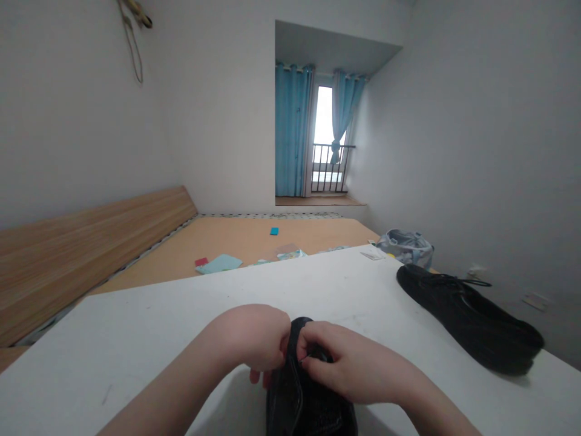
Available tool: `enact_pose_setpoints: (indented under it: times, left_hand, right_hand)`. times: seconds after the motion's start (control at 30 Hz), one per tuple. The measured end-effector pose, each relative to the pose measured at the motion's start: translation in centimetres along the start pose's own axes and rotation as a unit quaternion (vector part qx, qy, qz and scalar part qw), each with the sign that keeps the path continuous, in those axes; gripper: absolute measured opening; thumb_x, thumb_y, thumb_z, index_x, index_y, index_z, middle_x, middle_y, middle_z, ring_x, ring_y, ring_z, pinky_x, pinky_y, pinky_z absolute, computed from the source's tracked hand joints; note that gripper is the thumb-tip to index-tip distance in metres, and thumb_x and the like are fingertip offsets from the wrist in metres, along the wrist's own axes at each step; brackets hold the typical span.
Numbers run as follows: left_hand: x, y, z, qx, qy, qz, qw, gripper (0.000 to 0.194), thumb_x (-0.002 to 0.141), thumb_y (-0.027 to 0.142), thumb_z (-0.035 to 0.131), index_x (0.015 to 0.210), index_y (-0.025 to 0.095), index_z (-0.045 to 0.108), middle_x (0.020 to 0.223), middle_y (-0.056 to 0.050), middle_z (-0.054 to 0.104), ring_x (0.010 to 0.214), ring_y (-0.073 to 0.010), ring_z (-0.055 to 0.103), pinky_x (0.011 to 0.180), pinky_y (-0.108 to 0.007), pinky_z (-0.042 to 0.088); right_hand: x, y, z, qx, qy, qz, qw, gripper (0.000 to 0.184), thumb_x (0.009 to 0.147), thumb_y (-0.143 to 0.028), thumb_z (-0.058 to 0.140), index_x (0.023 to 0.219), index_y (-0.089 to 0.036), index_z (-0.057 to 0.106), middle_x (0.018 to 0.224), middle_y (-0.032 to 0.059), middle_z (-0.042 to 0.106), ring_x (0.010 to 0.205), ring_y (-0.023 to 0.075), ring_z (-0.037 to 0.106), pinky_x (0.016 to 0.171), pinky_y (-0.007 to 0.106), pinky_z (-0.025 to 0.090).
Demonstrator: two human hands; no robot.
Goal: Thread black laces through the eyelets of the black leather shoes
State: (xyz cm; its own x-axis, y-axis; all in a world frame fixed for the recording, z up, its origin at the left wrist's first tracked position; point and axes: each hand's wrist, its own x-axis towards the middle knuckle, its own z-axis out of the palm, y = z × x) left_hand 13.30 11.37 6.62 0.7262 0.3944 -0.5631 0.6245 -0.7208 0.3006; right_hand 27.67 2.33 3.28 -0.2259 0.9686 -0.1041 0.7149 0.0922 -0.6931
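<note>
A black shoe [295,387] stands on the white tabletop [181,321] right in front of me, its near end cut off by the lower edge of the view. My left hand [261,339] is curled against the left side of the shoe, its fingertips partly hidden. My right hand [338,360] lies over the upper, thumb and index finger pinched together on what looks like a thin shoelace, mostly covered by the fingers. Farther right on the tabletop rests a second black lace-up shoe [472,321], its lace sticking out over the opening.
Beyond the tabletop is a tan bed surface [236,233] with a light blue sheet [220,264], a red item [201,261] and a small blue square [274,231]. A pale fabric bag [408,247] stands at the right wall. A wooden headboard [104,248] runs along the left.
</note>
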Motion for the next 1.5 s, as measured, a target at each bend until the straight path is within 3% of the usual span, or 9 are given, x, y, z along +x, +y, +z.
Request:
enact_pose_setpoints:
  times: [0.17, 0.33, 0.5, 0.63, 0.73, 0.87, 0.97, 1.23, 1.5]
  left_hand:
    - [-0.7, 1.2, -0.1, 0.038, 0.035, -0.039, 0.998, 0.025, 0.062, 0.010, 0.044, 0.038, 0.016, 0.045, 0.060, -0.007, 0.069, 0.055, -0.0178, 0.063, 0.046, -0.022, 0.039]
    - [-0.7, 1.5, 0.1, 0.067, 0.092, -0.031, 0.993, 0.021, 0.059, 0.008, 0.051, 0.041, 0.016, 0.058, 0.050, -0.006, 0.063, 0.044, -0.0175, 0.055, 0.046, -0.026, 0.040]
    - [-0.6, 1.1, 0.3, 0.083, 0.116, -0.019, 0.990, 0.018, 0.057, 0.005, 0.054, 0.045, 0.016, 0.062, 0.045, -0.003, 0.058, 0.038, -0.0141, 0.047, 0.044, -0.025, 0.037]
    - [-0.7, 0.3, 0.2, 0.100, 0.082, -0.016, 0.991, 0.019, 0.062, 0.012, 0.051, 0.060, 0.017, 0.069, 0.053, -0.004, 0.063, 0.042, -0.0137, 0.047, 0.043, -0.024, 0.032]
    - [-1.1, -0.4, -0.3, 0.106, 0.137, 0.014, 0.985, 0.023, 0.069, 0.021, 0.047, 0.071, 0.018, 0.070, 0.062, -0.006, 0.065, 0.049, -0.0150, 0.049, 0.045, -0.024, 0.029]
    - [-1.6, -0.7, -1.2, 0.016, 0.187, 0.072, 0.980, 0.031, 0.080, 0.033, 0.040, 0.072, 0.019, 0.066, 0.064, -0.002, 0.063, 0.055, -0.0142, 0.052, 0.048, -0.024, 0.030]
    - [-1.4, -0.6, -1.4, -0.069, 0.218, 0.088, 0.970, 0.034, 0.084, 0.037, 0.038, 0.072, 0.018, 0.064, 0.066, -0.001, 0.064, 0.057, -0.0141, 0.055, 0.050, -0.023, 0.032]
    - [-0.9, 0.6, -1.6, -0.116, 0.365, 0.050, 0.922, 0.021, 0.084, 0.033, 0.043, 0.089, 0.020, 0.060, 0.082, -0.002, 0.070, 0.075, -0.0172, 0.061, 0.060, -0.024, 0.038]
    - [-0.2, 0.3, -2.0, -0.087, 0.439, 0.138, 0.884, 0.025, 0.085, 0.033, 0.049, 0.079, 0.023, 0.071, 0.087, -0.001, 0.067, 0.080, -0.0163, 0.057, 0.065, -0.024, 0.039]
  right_hand:
    - [0.0, -0.3, 0.4, -0.016, 0.048, -0.021, 0.998, 0.023, 0.065, -0.014, 0.055, 0.085, -0.021, 0.064, 0.091, 0.0023, 0.064, 0.081, 0.0177, 0.055, 0.071, 0.027, 0.040]
    - [0.8, -0.5, 1.6, -0.089, 0.092, -0.001, 0.992, 0.019, 0.063, -0.025, 0.065, 0.081, -0.021, 0.066, 0.085, 0.0035, 0.064, 0.075, 0.0191, 0.054, 0.062, 0.026, 0.037]
    - [1.6, -0.4, 3.1, -0.123, 0.135, 0.012, 0.983, 0.011, 0.067, -0.019, 0.056, 0.074, -0.020, 0.065, 0.078, 0.0041, 0.064, 0.070, 0.0175, 0.054, 0.059, 0.027, 0.033]
    - [1.7, 0.2, 2.9, -0.015, 0.110, 0.007, 0.994, 0.012, 0.065, -0.016, 0.055, 0.074, -0.019, 0.063, 0.073, 0.0009, 0.061, 0.066, 0.0142, 0.051, 0.057, 0.024, 0.032]
    - [2.2, 0.8, 2.0, 0.125, 0.089, 0.014, 0.988, 0.004, 0.069, -0.018, 0.054, 0.071, -0.016, 0.057, 0.060, -0.0034, 0.049, 0.057, 0.0106, 0.042, 0.052, 0.022, 0.030]
    - [3.2, 1.3, 0.9, 0.232, 0.207, -0.054, 0.949, 0.016, 0.077, -0.029, 0.052, 0.066, -0.018, 0.048, 0.062, -0.0035, 0.045, 0.061, 0.0116, 0.040, 0.057, 0.024, 0.033]
    - [3.4, 1.3, 0.6, 0.300, 0.248, -0.088, 0.917, 0.022, 0.080, -0.038, 0.052, 0.069, -0.020, 0.045, 0.064, -0.0041, 0.041, 0.060, 0.0114, 0.037, 0.056, 0.024, 0.032]
    - [2.7, 1.5, 0.8, 0.332, 0.233, -0.104, 0.908, 0.021, 0.086, -0.024, 0.032, 0.066, -0.021, 0.037, 0.064, -0.0033, 0.035, 0.059, 0.0133, 0.030, 0.054, 0.026, 0.028]
    - [2.8, 1.7, 0.0, 0.297, 0.328, -0.070, 0.894, 0.028, 0.080, -0.044, 0.058, 0.078, -0.017, 0.065, 0.072, 0.0036, 0.060, 0.071, 0.0176, 0.052, 0.060, 0.027, 0.039]
